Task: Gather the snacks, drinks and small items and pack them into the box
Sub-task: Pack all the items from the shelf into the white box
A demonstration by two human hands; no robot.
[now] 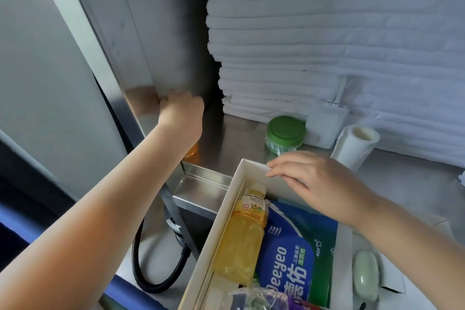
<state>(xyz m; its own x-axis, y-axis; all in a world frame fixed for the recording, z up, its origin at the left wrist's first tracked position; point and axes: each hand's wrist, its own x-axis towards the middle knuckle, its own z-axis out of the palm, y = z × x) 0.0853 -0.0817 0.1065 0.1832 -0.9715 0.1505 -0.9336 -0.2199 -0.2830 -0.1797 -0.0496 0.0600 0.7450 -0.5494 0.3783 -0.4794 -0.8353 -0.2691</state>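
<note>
The white cardboard box [227, 211] stands open at the bottom centre. Inside it lie a yellow juice bottle [241, 241], a blue and green wet-wipe pack [294, 257] and a purple wrapper [266, 299]. My right hand [317, 184] rests on the box's far rim with its fingers spread and nothing in it. My left hand [181, 111] reaches into the far left corner of the steel shelf [234, 138], fingers curled against the metal wall. An orange object [191, 153] peeks out under that wrist; what the fingers hold is hidden. A green-lidded jar [285, 133] stands behind the box.
Folded white towels [302, 40] are stacked at the back of the shelf. A white adapter [324, 126] and a roll of clear film [354, 146] stand right of the jar. A pale green oval item [366, 275] lies beside the box. A black hose [141, 259] loops below left.
</note>
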